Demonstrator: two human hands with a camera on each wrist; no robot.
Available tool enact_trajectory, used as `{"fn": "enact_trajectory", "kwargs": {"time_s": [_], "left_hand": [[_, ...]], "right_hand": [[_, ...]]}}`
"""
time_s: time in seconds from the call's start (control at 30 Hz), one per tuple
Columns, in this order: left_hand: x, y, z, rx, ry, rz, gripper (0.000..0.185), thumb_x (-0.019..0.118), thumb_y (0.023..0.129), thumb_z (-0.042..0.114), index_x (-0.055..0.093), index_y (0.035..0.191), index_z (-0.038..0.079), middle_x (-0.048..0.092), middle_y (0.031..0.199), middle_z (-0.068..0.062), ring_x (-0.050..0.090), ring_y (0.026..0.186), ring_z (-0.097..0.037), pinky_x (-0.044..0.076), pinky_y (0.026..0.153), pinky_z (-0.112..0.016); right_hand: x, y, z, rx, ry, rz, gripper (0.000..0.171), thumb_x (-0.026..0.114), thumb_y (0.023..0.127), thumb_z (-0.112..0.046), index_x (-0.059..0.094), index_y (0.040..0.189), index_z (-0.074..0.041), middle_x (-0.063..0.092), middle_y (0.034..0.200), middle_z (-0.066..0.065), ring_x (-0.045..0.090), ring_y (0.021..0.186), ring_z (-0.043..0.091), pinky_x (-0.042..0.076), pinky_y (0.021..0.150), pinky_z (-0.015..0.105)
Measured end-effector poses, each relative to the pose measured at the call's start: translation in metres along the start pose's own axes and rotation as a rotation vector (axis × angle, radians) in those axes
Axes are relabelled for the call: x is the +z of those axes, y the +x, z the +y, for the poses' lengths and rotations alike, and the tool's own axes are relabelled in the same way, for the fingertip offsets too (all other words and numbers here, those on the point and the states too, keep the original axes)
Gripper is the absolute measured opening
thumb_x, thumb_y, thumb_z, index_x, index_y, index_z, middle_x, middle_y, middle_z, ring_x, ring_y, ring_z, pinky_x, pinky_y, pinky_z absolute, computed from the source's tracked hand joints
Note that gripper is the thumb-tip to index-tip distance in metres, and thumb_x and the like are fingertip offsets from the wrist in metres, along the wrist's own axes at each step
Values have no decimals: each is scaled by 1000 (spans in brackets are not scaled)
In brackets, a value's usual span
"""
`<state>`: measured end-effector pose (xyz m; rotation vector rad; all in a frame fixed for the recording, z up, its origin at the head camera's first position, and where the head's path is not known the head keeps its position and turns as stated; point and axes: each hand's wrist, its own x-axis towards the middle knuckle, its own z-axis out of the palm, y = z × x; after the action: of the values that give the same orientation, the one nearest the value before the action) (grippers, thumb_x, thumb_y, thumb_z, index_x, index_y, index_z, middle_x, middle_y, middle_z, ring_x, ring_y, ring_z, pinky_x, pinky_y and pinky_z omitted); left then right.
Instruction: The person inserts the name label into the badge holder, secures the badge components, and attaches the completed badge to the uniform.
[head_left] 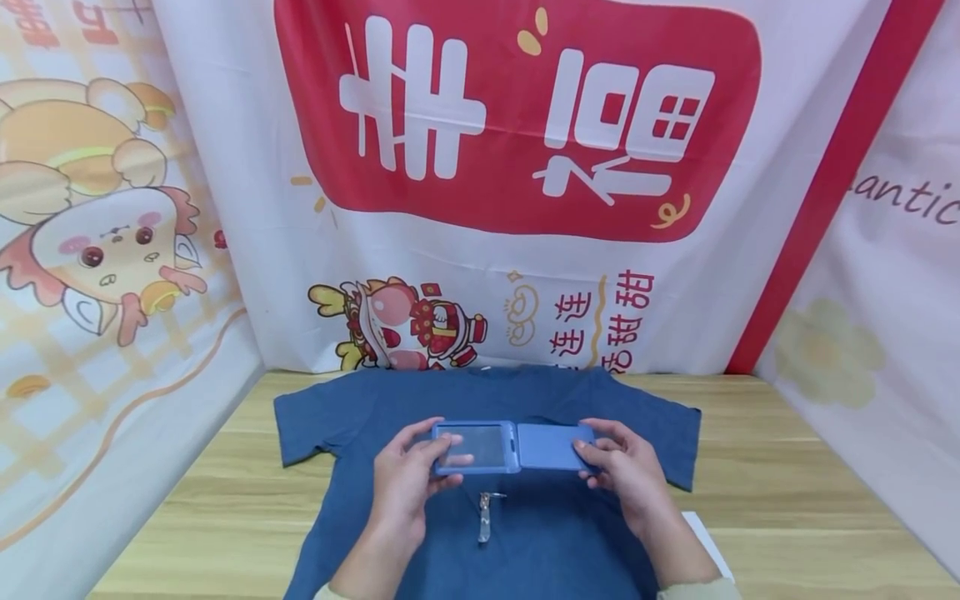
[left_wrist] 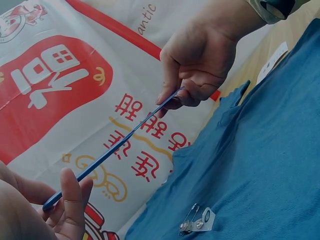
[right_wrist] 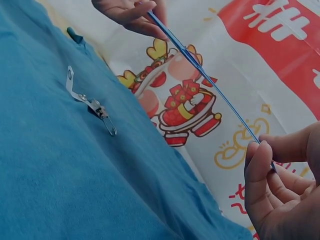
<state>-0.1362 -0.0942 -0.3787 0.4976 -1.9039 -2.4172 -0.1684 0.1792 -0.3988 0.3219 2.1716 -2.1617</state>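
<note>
My left hand pinches the outer end of a blue ID badge holder, a frame around a clear window through which fingertips show. My right hand pinches the far end of a flat blue panel, thumb on top. Frame and panel meet end to end in one line, held above a blue T-shirt. Seen edge-on in the left wrist view, the panel is thinner than the frame. Below, a badge clip with a clear strap and a safety pin lies on the shirt.
The T-shirt is spread over a wood-grain table. A white card or paper lies partly under the right forearm. Printed cloth hangings stand behind and on both sides.
</note>
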Motion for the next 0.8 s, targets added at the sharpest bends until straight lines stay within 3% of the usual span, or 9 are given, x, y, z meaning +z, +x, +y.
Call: {"fn": "enact_trajectory", "kwargs": {"time_s": [0.27,0.43,0.8], "left_hand": [[2,1,0,16,4,30,40,69,106,18,65,145,11,67,137,-23,71,99,-27,65,67,-29],[2,2,-1,-7,7,26,39,68,107,18,64,145,11,60,145,-24,72,99,-28,65,69,-29],[2,0,-2,-12,1,1,38,67,107,20,65,144,9,58,146,-23,71,95,-24,63,68,-29]], "right_hand": [[-6,3,2,5,-13,-11,54,78,99,-14,57,148,-2,67,86,-2,68,68,13,57,59,23],[-7,5,8,20,-62,-55,52,77,99,-13,58,146,-2,65,86,1,67,68,14,57,59,23],[-9,9,20,52,-200,-82,49,78,97,-13,62,141,-2,64,85,6,66,68,19,60,63,28]]}}
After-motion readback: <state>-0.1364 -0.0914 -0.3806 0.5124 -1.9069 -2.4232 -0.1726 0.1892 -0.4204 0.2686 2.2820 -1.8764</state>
